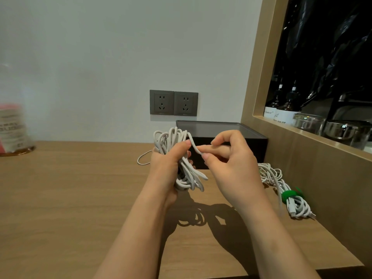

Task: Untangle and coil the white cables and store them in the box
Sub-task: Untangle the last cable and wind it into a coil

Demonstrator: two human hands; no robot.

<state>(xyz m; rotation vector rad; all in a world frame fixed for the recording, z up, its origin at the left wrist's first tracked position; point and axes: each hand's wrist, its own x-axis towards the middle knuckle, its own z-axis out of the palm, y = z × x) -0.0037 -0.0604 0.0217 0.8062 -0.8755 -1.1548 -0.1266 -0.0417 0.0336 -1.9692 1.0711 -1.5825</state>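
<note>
My left hand point(170, 158) grips a looped bundle of white cable point(171, 137) held upright above the wooden table point(70, 198). One strand arcs off the top of that bundle to my right hand point(227, 158), which pinches it between thumb and forefinger. Behind both hands stands the dark box point(231, 131), seen from the side. A second white cable bundle point(289, 196), bound with a green strap point(288, 195), lies on the table to the right. A loose loop of white cable point(143, 158) shows on the table left of my left hand.
Two grey wall sockets point(174, 102) sit above the box. A wooden frame point(302, 141) borders the table on the right, with bottles point(281, 109) and glass jars point(330, 127) on its ledge. A blurred container point(12, 131) stands at the far left.
</note>
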